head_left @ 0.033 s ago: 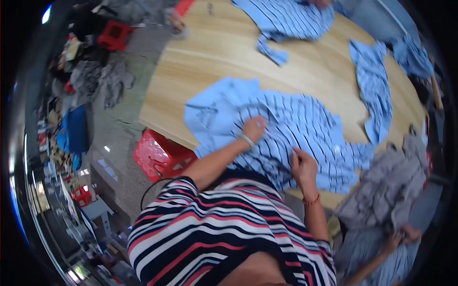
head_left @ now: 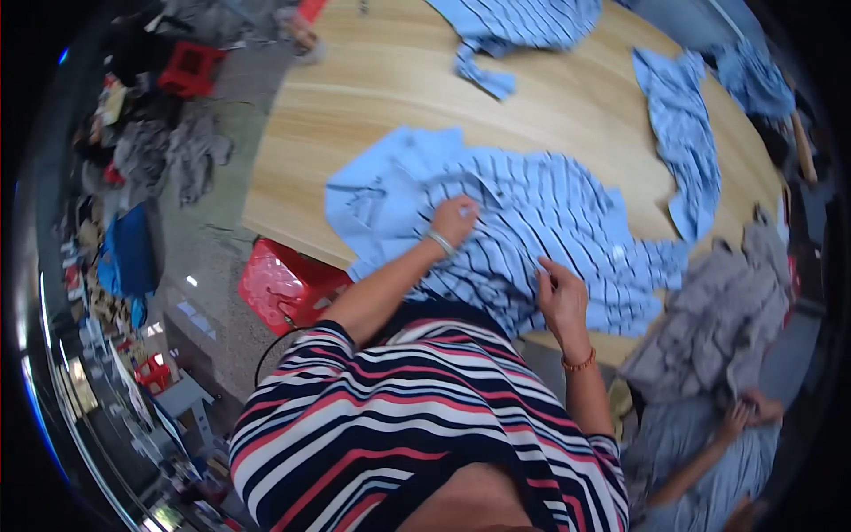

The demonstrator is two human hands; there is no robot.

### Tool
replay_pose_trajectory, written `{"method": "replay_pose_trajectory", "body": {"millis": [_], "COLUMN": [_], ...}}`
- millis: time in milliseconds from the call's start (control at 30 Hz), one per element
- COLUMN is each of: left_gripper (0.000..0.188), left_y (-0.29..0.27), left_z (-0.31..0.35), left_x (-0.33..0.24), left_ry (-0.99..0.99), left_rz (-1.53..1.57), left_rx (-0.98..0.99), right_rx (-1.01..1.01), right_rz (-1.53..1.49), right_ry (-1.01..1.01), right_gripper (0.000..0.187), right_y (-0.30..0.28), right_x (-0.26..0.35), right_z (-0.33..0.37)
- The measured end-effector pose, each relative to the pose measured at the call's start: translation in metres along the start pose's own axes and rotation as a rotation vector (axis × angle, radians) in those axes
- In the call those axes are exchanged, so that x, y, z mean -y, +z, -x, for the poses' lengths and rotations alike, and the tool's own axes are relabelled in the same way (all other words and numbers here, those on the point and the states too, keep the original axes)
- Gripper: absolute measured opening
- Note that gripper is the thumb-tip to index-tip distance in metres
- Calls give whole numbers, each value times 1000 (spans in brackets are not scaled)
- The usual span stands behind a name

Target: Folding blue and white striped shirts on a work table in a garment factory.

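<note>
While the striped blue garment (head_left: 567,208) lay below the fingers, work looked partway, spreading done but creases left; the left hand (head_left: 455,220) was curled, whether gripping I could not tell; the right hand (head_left: 564,300) held thumb and forefinger apart.

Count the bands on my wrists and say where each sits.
2: a pale band just behind your left hand, and an orange-brown band farther behind your right hand. No other seems hidden.
</note>
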State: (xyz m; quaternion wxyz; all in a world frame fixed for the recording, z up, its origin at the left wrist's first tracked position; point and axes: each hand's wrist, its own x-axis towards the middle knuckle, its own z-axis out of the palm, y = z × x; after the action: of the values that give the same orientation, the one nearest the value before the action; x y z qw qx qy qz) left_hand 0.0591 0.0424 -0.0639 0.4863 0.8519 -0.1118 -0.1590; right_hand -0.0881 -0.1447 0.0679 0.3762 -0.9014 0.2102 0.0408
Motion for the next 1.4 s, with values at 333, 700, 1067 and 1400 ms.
{"method": "replay_pose_trajectory", "body": {"millis": [333, 700, 1067, 1400], "left_gripper": [15, 11, 9, 9], "left_y": [-25, -17, -12, -34], "left_z": [13, 26, 39, 52], "left_x": [-12, -14, -31, -9], "left_ry": [-325, -244, 158, -149], "left_rz": [588, 547, 204, 258], "left_rx": [322, 189, 95, 246], "right_rx": [-102, 4, -2, 96], "right_rz": [-42, 114, 121, 56], "right_ry": [-133, -127, -100, -34], "right_gripper": [22, 21, 21, 22], "right_y": [21, 52, 82, 48], "right_x": [16, 39, 42, 23], "right_z": [-11, -28, -40, -27]}}
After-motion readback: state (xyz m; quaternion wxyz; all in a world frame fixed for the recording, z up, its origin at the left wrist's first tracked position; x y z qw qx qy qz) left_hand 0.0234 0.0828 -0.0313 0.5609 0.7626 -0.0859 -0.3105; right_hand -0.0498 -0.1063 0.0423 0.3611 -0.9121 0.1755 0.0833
